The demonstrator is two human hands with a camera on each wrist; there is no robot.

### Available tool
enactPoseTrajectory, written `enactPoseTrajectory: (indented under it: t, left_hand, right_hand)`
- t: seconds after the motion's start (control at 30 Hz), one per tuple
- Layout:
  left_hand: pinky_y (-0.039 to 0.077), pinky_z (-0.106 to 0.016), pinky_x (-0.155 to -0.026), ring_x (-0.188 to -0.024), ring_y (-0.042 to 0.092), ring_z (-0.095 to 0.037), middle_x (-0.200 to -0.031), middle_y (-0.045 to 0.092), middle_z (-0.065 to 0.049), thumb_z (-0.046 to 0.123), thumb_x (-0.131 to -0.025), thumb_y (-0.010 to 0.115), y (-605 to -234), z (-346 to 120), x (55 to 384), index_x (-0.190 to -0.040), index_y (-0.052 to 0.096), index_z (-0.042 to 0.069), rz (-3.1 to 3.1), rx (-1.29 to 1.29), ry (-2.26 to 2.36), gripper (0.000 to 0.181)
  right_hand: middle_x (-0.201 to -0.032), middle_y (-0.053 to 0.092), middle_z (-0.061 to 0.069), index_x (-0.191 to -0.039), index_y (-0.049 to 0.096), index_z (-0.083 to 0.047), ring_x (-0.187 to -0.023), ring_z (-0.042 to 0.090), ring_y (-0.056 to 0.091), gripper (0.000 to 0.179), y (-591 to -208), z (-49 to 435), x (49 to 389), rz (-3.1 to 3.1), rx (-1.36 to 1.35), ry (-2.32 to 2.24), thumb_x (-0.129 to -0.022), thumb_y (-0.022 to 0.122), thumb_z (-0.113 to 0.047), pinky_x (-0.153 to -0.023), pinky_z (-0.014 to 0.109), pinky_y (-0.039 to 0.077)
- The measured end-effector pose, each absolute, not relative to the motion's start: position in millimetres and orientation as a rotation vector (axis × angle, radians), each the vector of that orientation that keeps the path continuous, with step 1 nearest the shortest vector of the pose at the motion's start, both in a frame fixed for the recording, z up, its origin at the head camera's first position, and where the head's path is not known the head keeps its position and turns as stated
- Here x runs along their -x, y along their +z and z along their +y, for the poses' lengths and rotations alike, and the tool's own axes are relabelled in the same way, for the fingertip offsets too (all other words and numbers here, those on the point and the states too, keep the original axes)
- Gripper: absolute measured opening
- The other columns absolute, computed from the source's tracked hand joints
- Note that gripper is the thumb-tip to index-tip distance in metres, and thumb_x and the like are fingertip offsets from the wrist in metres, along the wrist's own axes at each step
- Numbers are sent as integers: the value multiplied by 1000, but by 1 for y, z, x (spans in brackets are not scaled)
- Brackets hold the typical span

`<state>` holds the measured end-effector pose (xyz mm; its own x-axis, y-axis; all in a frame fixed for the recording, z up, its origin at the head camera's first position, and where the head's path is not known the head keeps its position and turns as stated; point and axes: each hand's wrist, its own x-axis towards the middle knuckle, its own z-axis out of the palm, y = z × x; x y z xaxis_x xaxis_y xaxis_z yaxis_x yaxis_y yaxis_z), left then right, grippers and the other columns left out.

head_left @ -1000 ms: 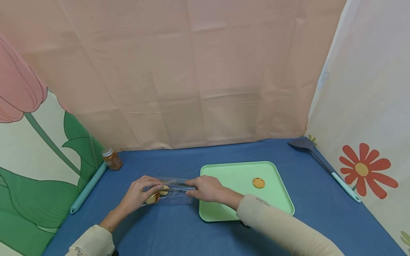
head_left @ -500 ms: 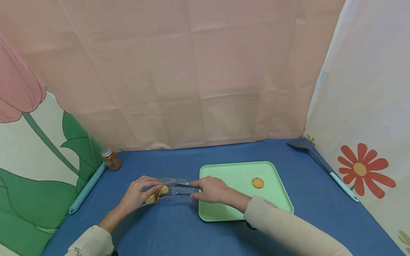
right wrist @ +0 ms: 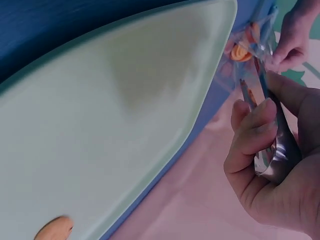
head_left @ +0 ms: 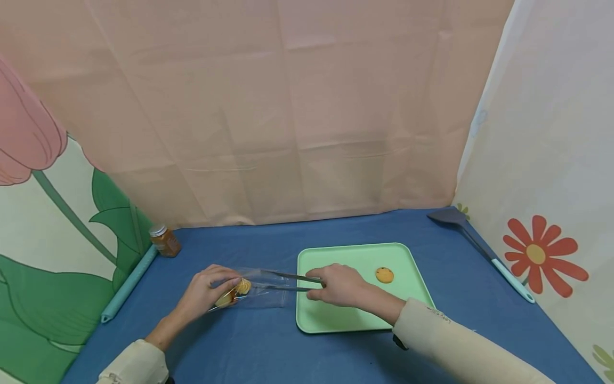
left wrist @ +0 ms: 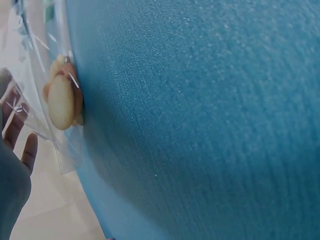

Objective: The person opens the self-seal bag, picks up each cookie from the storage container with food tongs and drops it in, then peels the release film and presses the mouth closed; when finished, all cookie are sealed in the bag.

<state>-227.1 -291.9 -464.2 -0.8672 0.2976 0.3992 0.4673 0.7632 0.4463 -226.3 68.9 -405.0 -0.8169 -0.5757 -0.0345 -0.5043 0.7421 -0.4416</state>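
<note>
My left hand (head_left: 203,292) pinches the closed end of a clear plastic bag (head_left: 273,301), with thumb and fingers at its edge. Several cookies lie inside, among them a round yellow swirl cookie (head_left: 243,287) and a pale oval one (left wrist: 61,102). Metal tongs (head_left: 299,277) are in my right hand (head_left: 338,285), thumb on one arm and fingers on the other. The two arms stand apart, and their tips reach into the bag's right side, short of the swirl cookie. From the right wrist view, the tongs' bent end (right wrist: 280,167) sits against my palm.
Under my right hand lies a light green tray (head_left: 336,320) bearing one round speckled cookie (head_left: 384,275). A jar with a silver lid (head_left: 165,241) and a teal roll (head_left: 128,285) are at the left edge. A spatula (head_left: 479,246) lies along the right edge.
My right hand has moved right, over the tray, drawing the tongs partway back through the bag. More of the tongs now shows outside it. My left hand has stayed in place.
</note>
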Motion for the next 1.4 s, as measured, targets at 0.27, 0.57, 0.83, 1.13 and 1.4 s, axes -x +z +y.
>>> enactPoseTrajectory:
  t: [0.27, 0.57, 0.83, 1.13, 1.4]
  left_hand:
    - [55, -46, -88, -105, 62, -5, -107, 71, 18, 30, -95, 70, -462, -291, 226, -105, 79, 27, -2658, 577, -783, 14]
    - [56, -45, -88, -106, 61, -6, -108, 70, 17, 33, -96, 69, -462, -291, 226, -105, 79, 30, -2669, 573, -781, 14]
    - [56, -45, -88, -106, 61, -5, -107, 70, 18, 33, -96, 69, -462, -291, 226, -105, 79, 29, -2666, 577, -782, 14]
    - [55, -45, -88, -105, 61, -4, -106, 71, 19, 34, -95, 69, -464, -293, 227, -104, 78, 33, -2667, 571, -792, 13]
    - [55, -44, -87, -105, 61, -3, -106, 71, 19, 33, -95, 69, -465, -293, 227, -105, 79, 32, -2664, 584, -779, 13]
  right_hand:
    - [-71, 69, -10, -132, 67, -22, -58, 5, 56, 44, -394, 97, 219, 2779, 833, -680, -91, 73, -37, -51, 29, 42]
    - [-67, 63, -12, -135, 65, -23, -56, 2, 51, 47, -389, 132, 212, 2808, 755, -733, -92, 72, -39, -47, 27, 37]
    - [-59, 44, -10, -138, 63, -19, -48, 2, 30, 50, -386, 176, 200, 2845, 785, -778, -93, 71, -38, -48, 21, 25]
    - [-66, 47, -11, -136, 64, -26, -48, 2, 28, 51, -384, 224, 184, 2936, 620, -694, -89, 73, -45, -47, 22, 24]
    - [-66, 50, -11, -138, 63, -26, -50, 4, 37, 59, -387, 257, 176, 2972, 490, -626, -87, 73, -53, -47, 23, 31]
